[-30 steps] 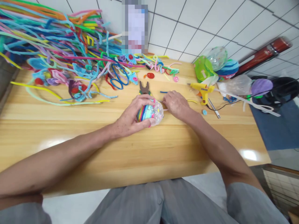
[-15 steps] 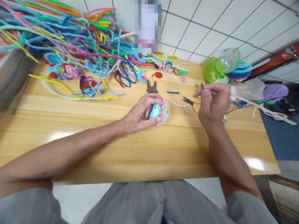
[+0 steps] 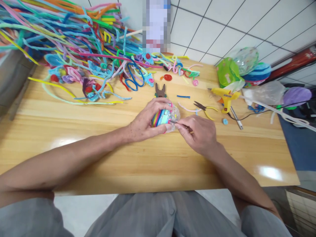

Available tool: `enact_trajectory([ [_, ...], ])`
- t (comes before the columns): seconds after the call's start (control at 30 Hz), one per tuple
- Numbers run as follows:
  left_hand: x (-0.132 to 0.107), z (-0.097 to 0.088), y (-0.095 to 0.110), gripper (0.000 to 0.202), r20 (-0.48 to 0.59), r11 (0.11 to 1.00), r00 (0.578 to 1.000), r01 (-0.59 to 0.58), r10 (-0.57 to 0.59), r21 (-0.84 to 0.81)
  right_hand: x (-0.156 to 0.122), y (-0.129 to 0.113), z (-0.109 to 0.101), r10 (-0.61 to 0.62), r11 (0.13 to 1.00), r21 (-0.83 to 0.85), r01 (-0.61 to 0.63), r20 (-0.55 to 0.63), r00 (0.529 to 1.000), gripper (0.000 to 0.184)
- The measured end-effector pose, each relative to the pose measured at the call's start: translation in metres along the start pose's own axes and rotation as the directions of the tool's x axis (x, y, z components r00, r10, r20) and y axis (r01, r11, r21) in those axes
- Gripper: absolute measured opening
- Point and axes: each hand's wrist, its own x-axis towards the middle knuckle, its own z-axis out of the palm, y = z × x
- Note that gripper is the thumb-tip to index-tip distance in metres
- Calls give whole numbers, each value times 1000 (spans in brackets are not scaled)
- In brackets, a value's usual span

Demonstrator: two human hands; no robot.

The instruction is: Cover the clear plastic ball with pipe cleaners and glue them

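My left hand [image 3: 148,118] is wrapped round a small rounded craft piece [image 3: 160,118] on the table, banded in rainbow stripes with shiny turquoise tiles. Its right end is a clear bag-like part [image 3: 176,113] dotted with coloured specks. From the right, my right hand [image 3: 199,133] pinches slim dark tweezers [image 3: 174,122], whose tip meets the piece where stripes and clear part join. The fingers hide much of both things. Just behind my left hand, brown-jawed pliers [image 3: 160,90] lie with their handles mostly covered.
Yellow-handled needle-nose pliers [image 3: 203,107] and a yellow hot glue gun [image 3: 225,96] lie to the right, near a cable. Blue scissors [image 3: 134,77] and a heap of pipe cleaners [image 3: 74,42] fill the back left. A green bag [image 3: 227,72] stands at the back right.
My right hand has come down and left with the tweezers, from over the glue gun to the craft piece. The glue gun now shows. My left hand keeps its hold.
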Motion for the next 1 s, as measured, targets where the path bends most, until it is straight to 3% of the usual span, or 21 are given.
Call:
enact_trajectory([
  [0.2, 1, 1, 0, 43, -23, 1000, 999, -24, 24, -15, 1, 1, 0, -4, 1000, -2, 4, -31, 1000, 14],
  [0.4, 1, 1, -2, 47, -35, 996, 996, -82, 82, -15, 3, 4, 7, -108, 992, 49, 117, -149, 983, 11],
  [1.0, 0, 0, -4, 49, -14, 998, 998, -66, 66, 1, -1, 1, 10, -21, 996, 84, 34, -151, 988, 12],
])
